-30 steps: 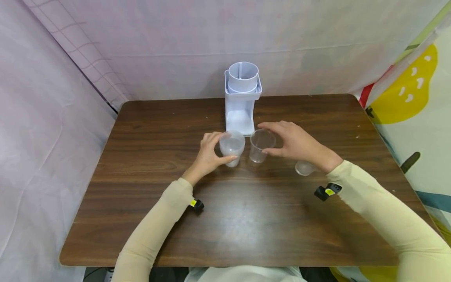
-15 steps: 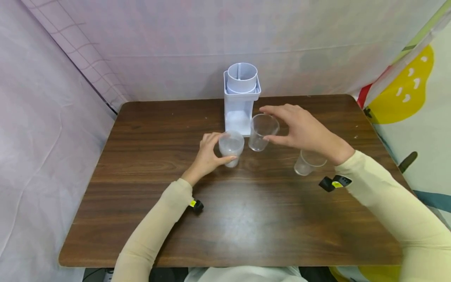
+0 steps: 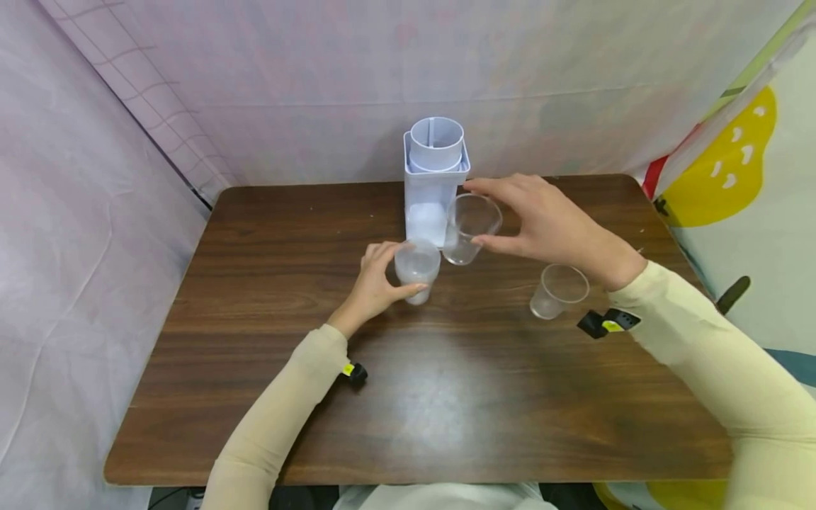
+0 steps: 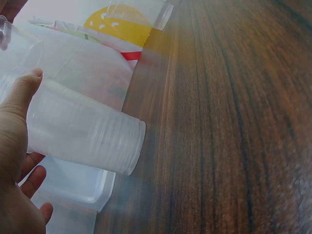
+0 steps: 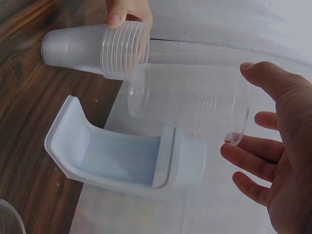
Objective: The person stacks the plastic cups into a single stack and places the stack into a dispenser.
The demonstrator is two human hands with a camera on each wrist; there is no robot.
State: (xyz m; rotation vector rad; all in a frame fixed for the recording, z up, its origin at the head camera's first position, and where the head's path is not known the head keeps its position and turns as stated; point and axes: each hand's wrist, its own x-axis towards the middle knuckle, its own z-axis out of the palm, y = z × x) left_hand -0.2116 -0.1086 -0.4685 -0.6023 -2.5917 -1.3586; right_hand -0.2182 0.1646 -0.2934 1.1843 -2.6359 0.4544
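Note:
My left hand (image 3: 376, 280) grips a nested stack of clear plastic cups (image 3: 417, 263) near its rims, thumb on the near side. The stack stands upright on the table, its many rims showing in the right wrist view. My right hand (image 3: 545, 221) pinches a single clear plastic cup (image 5: 190, 92) at the rim between thumb and fingers. That cup hangs above the table, just right of the white cup holder (image 3: 435, 152), beside its upper part. Another clear cup (image 3: 556, 294) stands alone on the table, below my right forearm.
The white holder has a round tube on top and a flat tray-like base, and it stands at the table's back edge. Behind the brown wooden table (image 3: 446, 397) hangs a pale curtain (image 3: 306, 85). Patterned cloth (image 3: 720, 163) borders the right side.
My right hand has lifted the single cup away from beside the stack, up and back toward the holder. The lone cup on the right is now uncovered. My left hand stays on the stack.

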